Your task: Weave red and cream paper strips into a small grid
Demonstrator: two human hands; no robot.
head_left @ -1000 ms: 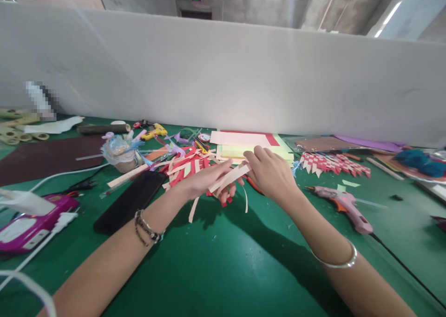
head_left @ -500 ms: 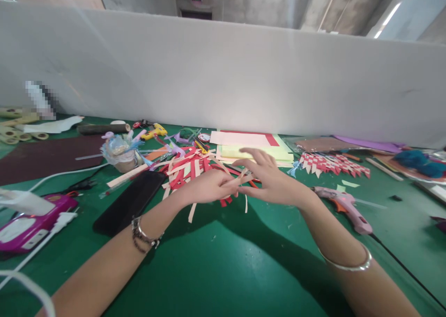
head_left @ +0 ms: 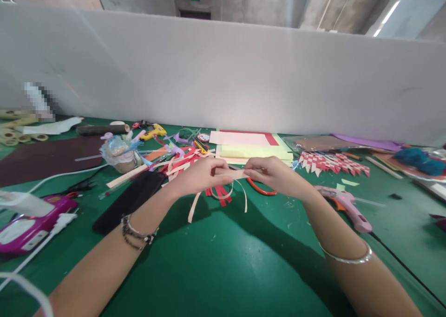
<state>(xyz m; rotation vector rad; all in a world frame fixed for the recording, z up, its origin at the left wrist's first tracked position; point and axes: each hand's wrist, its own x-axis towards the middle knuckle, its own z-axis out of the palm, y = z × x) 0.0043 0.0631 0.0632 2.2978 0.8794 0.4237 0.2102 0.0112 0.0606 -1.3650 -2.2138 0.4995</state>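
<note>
A pale pink paper strip (head_left: pixel 238 174) is stretched between my two hands, above the green table. My left hand (head_left: pixel 200 174) pinches one end of it, fingers closed. At the other end, the thumb and fingers of my right hand (head_left: pixel 270 174) are closed on the strip. Red and pale pink paper strips (head_left: pixel 183 161) lie in a heap behind and beside my left hand, which covers part of them. Curled pale strips (head_left: pixel 245 201) hang or lie below the hands. An orange-red scissor handle (head_left: pixel 265 192) shows under my right hand.
A pink glue gun (head_left: pixel 348 208) lies to the right, its black cord running forward. A woven red-and-white paper piece (head_left: pixel 331 163) sits behind it. Paper sheets (head_left: pixel 244 139) are stacked at the back. On the left are a black phone (head_left: pixel 128 203) and a purple power strip (head_left: pixel 38 224).
My right hand, spread and raised before, has come down and closed on the strip. My left hand has shifted slightly up, and the strip now spans the gap between both hands.
</note>
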